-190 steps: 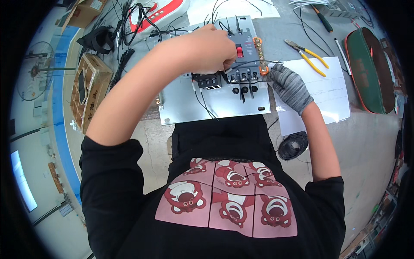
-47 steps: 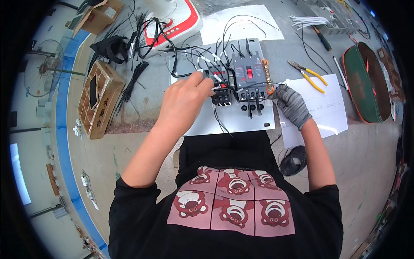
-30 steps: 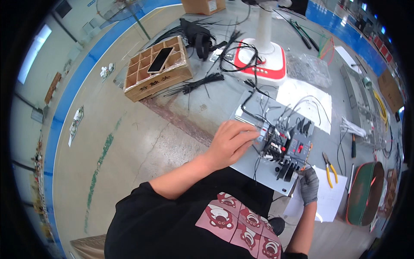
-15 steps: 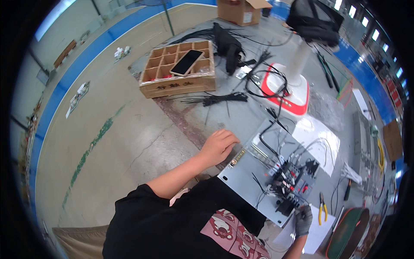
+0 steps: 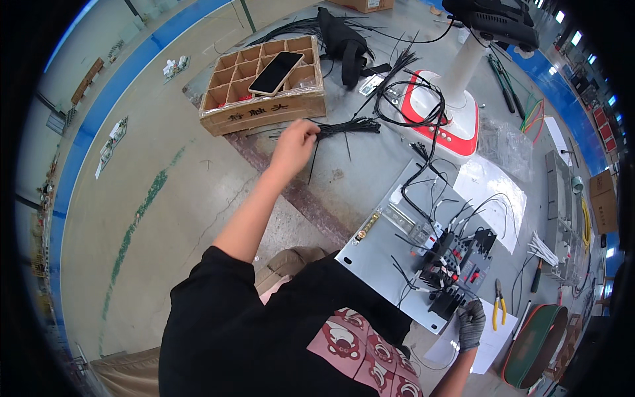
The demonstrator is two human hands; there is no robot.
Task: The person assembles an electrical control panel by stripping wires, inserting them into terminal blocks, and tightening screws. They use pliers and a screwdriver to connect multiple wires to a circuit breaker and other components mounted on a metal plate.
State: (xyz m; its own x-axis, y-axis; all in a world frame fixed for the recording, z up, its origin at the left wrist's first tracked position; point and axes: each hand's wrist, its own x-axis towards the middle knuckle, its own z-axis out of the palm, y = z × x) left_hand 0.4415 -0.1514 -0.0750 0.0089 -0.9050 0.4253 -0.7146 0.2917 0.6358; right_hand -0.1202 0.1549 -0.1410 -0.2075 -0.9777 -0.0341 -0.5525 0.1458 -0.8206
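My bare left hand [image 5: 295, 147] reaches to the near left end of a bundle of black cable ties [image 5: 354, 126] on the grey table. Its fingertips are pinched at the thin tails; how many they grip is hidden. My right hand [image 5: 471, 325], in a grey glove, is at the lower right corner of a metal mounting plate [image 5: 370, 255], with its fingers bent in beside a black terminal block [image 5: 446, 302]. What those fingers hold is hidden. On the plate sit black switch units [image 5: 456, 258] with red parts, loose black wires and a brass strip [image 5: 368, 226].
A divided cardboard box [image 5: 264, 118] with a phone [image 5: 276, 73] on top stands beyond my left hand. Rightward is a red-and-white base [image 5: 463, 135] with a post and coiled black wire. Yellow-handled pliers [image 5: 499, 311] and a green case [image 5: 532, 347] lie near my right hand.
My left hand has moved from beside the plate up and left to the cable tie bundle. My right hand stays at the plate's corner. The whole view has shifted slightly.
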